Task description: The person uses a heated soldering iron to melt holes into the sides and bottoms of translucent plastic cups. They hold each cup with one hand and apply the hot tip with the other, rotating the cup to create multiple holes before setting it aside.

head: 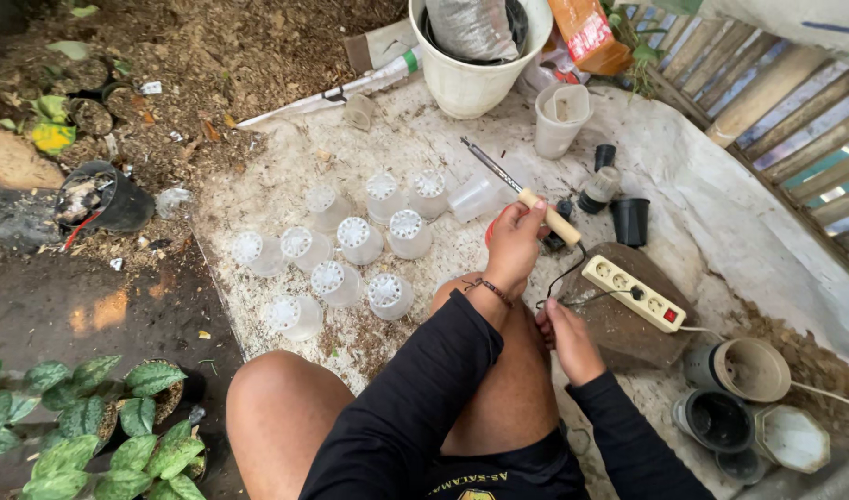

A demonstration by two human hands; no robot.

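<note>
Gripping the soldering iron (535, 208) by its pale wooden handle, your left hand (515, 243) is closed around it, with the metal tip pointing up and away toward the clear cups. Keep your fingers back on the wood, well clear of the metal shaft, and mind the black cord (572, 270) that trails down from the handle toward the power strip (633, 293). Your right hand (567, 341) rests by your knee, just beside the strip; whether it holds anything I cannot tell. The iron is thin and dark along its rod, with the light handle nearest you. Beyond its tip, a cluster of upturned clear plastic cups (350, 245) with holed bottoms stands on the white sheet (721, 213); a white bucket (475, 79) sits farther off.
</note>
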